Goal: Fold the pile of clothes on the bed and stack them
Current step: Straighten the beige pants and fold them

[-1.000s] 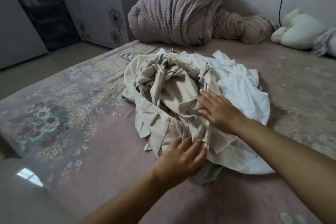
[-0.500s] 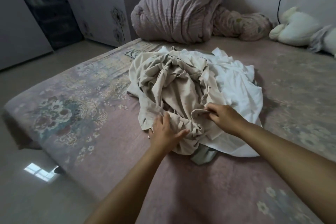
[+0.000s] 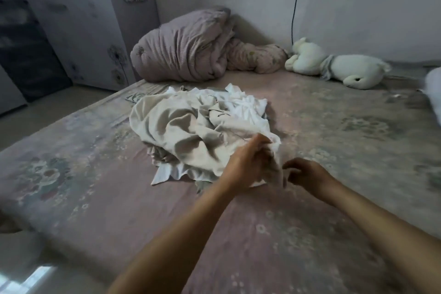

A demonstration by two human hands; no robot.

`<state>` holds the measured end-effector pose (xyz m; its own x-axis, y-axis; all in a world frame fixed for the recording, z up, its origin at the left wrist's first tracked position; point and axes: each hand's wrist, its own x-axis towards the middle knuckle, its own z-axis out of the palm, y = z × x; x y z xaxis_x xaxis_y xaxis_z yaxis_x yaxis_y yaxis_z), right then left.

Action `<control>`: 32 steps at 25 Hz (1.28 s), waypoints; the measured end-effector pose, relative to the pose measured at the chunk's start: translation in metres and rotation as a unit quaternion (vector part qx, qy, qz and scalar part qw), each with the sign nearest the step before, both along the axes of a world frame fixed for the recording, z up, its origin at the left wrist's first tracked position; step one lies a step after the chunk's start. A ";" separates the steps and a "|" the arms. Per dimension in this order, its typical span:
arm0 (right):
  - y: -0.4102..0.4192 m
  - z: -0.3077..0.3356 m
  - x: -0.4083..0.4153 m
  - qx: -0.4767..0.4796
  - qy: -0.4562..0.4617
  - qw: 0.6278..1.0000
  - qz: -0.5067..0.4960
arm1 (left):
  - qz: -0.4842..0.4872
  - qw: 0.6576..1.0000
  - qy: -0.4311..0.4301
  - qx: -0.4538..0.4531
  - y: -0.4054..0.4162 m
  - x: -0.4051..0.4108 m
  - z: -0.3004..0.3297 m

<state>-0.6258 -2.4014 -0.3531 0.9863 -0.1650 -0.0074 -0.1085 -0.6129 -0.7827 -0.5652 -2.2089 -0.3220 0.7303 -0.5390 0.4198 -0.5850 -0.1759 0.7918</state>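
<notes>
Bed (image 3: 100,193) bears pile (image 3: 191,131); left hand (image 3: 248,164) pinches its near edge, right hand (image 3: 307,174) curled, holding nothing, just beside

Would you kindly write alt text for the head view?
Two bare hands work at the near edge of a crumpled pile of clothes on a bed: the left hand grips beige fabric, the right hand is beside it.
</notes>
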 end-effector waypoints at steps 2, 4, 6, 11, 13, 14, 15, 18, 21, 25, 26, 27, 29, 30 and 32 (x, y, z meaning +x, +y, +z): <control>-0.054 0.001 -0.052 -0.028 0.050 0.998 -0.010 | -0.103 0.985 -0.103 0.088 -0.029 -0.054 -0.014; -0.092 -0.001 -0.087 -0.105 0.093 0.990 -0.028 | -0.168 0.954 -0.179 0.170 -0.031 -0.096 -0.053; -0.109 -0.006 -0.106 -0.138 0.100 0.983 -0.062 | -0.190 0.934 -0.195 0.230 -0.013 -0.126 -0.095; -0.088 -0.046 -0.088 -0.183 0.126 0.975 -0.017 | -0.097 0.974 -0.101 0.178 0.058 -0.126 -0.109; -0.074 -0.066 -0.073 -0.224 0.144 0.963 0.036 | -0.020 0.988 -0.048 0.144 0.080 -0.109 -0.100; -0.066 -0.075 -0.063 -0.235 0.143 0.960 0.052 | 0.014 0.991 -0.018 0.134 0.086 -0.102 -0.095; -0.057 -0.081 -0.053 -0.238 0.141 0.959 0.056 | 0.044 0.992 0.010 0.114 0.090 -0.096 -0.091; -0.039 -0.091 -0.021 -0.242 0.122 0.962 0.042 | 0.127 0.988 0.081 0.037 0.094 -0.078 -0.077; -0.031 -0.093 0.001 -0.254 0.123 0.959 0.016 | 0.111 0.978 0.174 -0.027 0.097 -0.063 -0.069; -0.031 -0.104 0.020 -0.346 0.145 0.927 0.005 | 0.093 0.948 0.290 -0.093 0.090 -0.048 -0.068; -0.035 -0.106 0.021 -0.330 0.124 0.936 0.002 | 0.092 0.944 0.301 -0.097 0.087 -0.047 -0.065; -0.039 -0.101 0.019 -0.279 0.096 0.955 -0.009 | 0.096 0.943 0.305 -0.097 0.082 -0.046 -0.060; -0.055 -0.081 0.008 -0.149 0.057 0.986 -0.048 | 0.111 0.938 0.310 -0.107 0.069 -0.046 -0.044; -0.064 -0.063 0.000 -0.098 0.046 0.992 -0.067 | 0.115 0.937 0.309 -0.115 0.060 -0.047 -0.032; -0.085 -0.024 -0.019 0.002 0.038 0.994 -0.102 | 0.114 0.943 0.289 -0.120 0.035 -0.049 -0.005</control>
